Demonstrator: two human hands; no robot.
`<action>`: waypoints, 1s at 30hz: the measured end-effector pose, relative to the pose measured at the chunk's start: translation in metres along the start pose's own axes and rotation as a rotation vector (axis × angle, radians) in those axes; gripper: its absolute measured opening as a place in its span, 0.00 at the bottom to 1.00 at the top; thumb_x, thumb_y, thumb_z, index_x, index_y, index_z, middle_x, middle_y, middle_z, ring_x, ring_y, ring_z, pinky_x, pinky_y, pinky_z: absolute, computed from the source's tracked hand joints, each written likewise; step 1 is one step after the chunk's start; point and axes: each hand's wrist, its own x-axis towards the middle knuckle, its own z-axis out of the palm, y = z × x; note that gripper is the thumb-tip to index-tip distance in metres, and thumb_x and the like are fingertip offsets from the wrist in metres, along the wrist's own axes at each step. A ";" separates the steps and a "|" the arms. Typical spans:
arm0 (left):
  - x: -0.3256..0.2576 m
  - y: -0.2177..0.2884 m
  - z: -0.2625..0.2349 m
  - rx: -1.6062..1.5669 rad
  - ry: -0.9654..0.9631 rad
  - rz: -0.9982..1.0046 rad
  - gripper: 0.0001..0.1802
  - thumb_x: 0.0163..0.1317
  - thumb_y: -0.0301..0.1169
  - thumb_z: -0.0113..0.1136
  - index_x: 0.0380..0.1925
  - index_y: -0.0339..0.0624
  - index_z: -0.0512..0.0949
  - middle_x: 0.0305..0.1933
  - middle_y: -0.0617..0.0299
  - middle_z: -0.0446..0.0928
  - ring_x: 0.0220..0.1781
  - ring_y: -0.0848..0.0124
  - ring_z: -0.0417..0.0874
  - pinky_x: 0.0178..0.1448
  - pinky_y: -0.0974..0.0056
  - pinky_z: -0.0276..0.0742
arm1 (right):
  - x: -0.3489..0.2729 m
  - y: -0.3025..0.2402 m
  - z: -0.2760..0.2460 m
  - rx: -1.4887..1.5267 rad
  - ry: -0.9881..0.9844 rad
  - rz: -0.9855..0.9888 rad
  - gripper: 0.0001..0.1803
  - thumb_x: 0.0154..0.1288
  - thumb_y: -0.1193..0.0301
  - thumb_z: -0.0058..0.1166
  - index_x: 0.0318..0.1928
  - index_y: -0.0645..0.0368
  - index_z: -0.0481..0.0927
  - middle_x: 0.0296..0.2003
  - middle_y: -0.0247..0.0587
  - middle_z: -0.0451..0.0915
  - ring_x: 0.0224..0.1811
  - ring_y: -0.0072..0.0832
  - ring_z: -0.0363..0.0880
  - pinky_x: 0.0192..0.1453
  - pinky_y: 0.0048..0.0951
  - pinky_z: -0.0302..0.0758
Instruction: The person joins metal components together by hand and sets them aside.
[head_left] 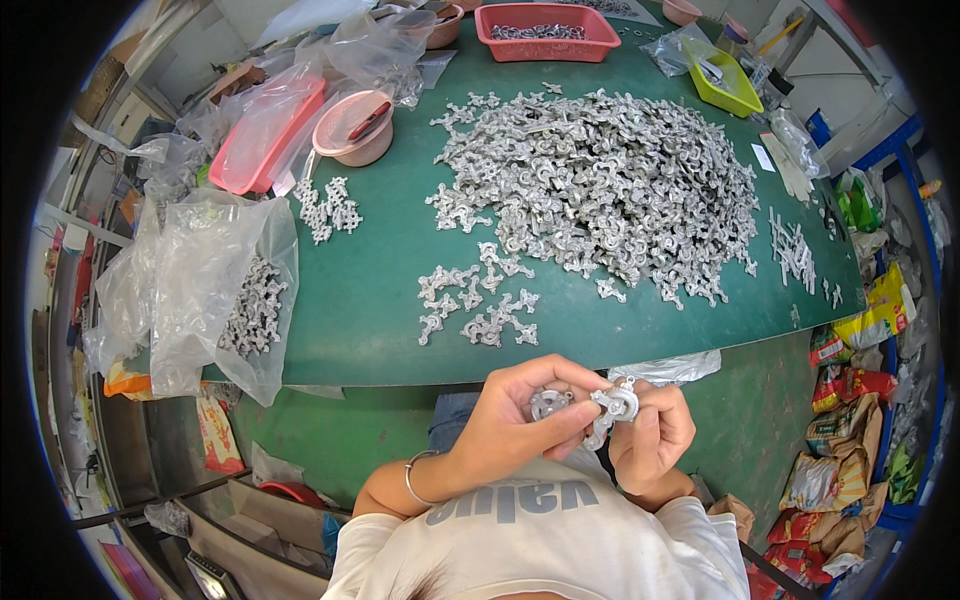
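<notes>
A small silver-grey metal casting [614, 408] with a round end and a curved arm is held between both hands, just off the table's near edge. My left hand [505, 415] pinches it by thumb and fingertips and also has a second grey casting [547, 403] tucked in its curled fingers. From the other side, the fingers of my right hand [653, 440] close on the first casting. A small loose cluster of similar castings [488, 322] lies on the green table [360, 340] beyond my hands. Behind it rises a big heap of them [600, 190].
Clear plastic bags [210, 280] with more castings cover the table's left end. A pink bowl [350, 150] holding a red-handled tool, a pink tray [255, 150], a red tray of rings [548, 50] and a yellow basket [725, 90] stand farther back. Thin metal sticks [792, 250] lie right.
</notes>
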 end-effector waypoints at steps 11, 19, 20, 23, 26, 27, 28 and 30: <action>0.001 -0.001 0.000 -0.019 -0.025 0.000 0.10 0.58 0.21 0.51 0.40 0.31 0.71 0.25 0.63 0.72 0.19 0.82 0.68 0.20 0.76 0.60 | 0.000 0.002 0.000 0.015 0.022 -0.010 0.08 0.63 0.76 0.36 0.29 0.69 0.66 0.20 0.44 0.72 0.18 0.21 0.66 0.25 0.24 0.66; 0.002 -0.002 0.001 -0.037 -0.022 -0.001 0.10 0.58 0.21 0.50 0.40 0.31 0.70 0.24 0.63 0.71 0.20 0.82 0.68 0.20 0.76 0.60 | -0.001 0.002 0.000 0.008 0.022 0.004 0.08 0.64 0.76 0.35 0.29 0.69 0.65 0.19 0.43 0.71 0.18 0.20 0.65 0.24 0.24 0.64; 0.002 -0.002 0.001 -0.040 -0.023 -0.005 0.10 0.57 0.21 0.50 0.40 0.31 0.70 0.24 0.63 0.71 0.20 0.81 0.68 0.20 0.76 0.60 | -0.001 0.003 -0.001 0.007 0.023 0.003 0.08 0.64 0.76 0.35 0.29 0.69 0.65 0.19 0.43 0.71 0.18 0.20 0.65 0.24 0.24 0.64; 0.002 -0.005 -0.004 0.030 -0.069 0.039 0.10 0.60 0.25 0.48 0.41 0.33 0.68 0.25 0.64 0.70 0.21 0.81 0.68 0.22 0.76 0.61 | 0.001 0.006 -0.002 0.037 0.023 -0.020 0.07 0.62 0.77 0.38 0.30 0.69 0.66 0.19 0.43 0.71 0.19 0.22 0.66 0.24 0.23 0.65; 0.006 -0.026 0.000 -0.133 0.164 0.106 0.12 0.64 0.30 0.43 0.43 0.35 0.66 0.26 0.66 0.68 0.22 0.80 0.67 0.24 0.76 0.62 | 0.010 0.012 -0.004 -0.413 -0.103 -0.086 0.01 0.56 0.82 0.46 0.29 0.69 0.71 0.20 0.44 0.72 0.19 0.29 0.69 0.24 0.25 0.67; 0.008 -0.033 -0.005 -0.127 0.168 0.107 0.12 0.64 0.30 0.43 0.43 0.35 0.66 0.26 0.66 0.68 0.22 0.80 0.67 0.24 0.76 0.62 | 0.013 0.017 -0.003 -0.406 -0.102 -0.087 0.01 0.56 0.82 0.46 0.29 0.69 0.71 0.20 0.44 0.72 0.19 0.29 0.69 0.24 0.25 0.67; 0.010 -0.041 -0.013 -0.044 0.138 0.090 0.13 0.64 0.33 0.42 0.43 0.35 0.66 0.26 0.66 0.67 0.22 0.80 0.66 0.24 0.76 0.62 | 0.016 0.023 -0.002 -0.498 -0.214 -0.111 0.00 0.54 0.83 0.48 0.28 0.68 0.71 0.21 0.44 0.72 0.19 0.30 0.70 0.25 0.26 0.68; 0.011 -0.056 -0.030 0.051 0.188 -0.046 0.16 0.63 0.40 0.44 0.40 0.38 0.67 0.23 0.66 0.67 0.21 0.75 0.66 0.25 0.74 0.63 | 0.014 0.034 -0.003 -0.608 -0.364 -0.015 0.04 0.49 0.83 0.51 0.28 0.66 0.75 0.22 0.42 0.73 0.21 0.33 0.71 0.25 0.27 0.68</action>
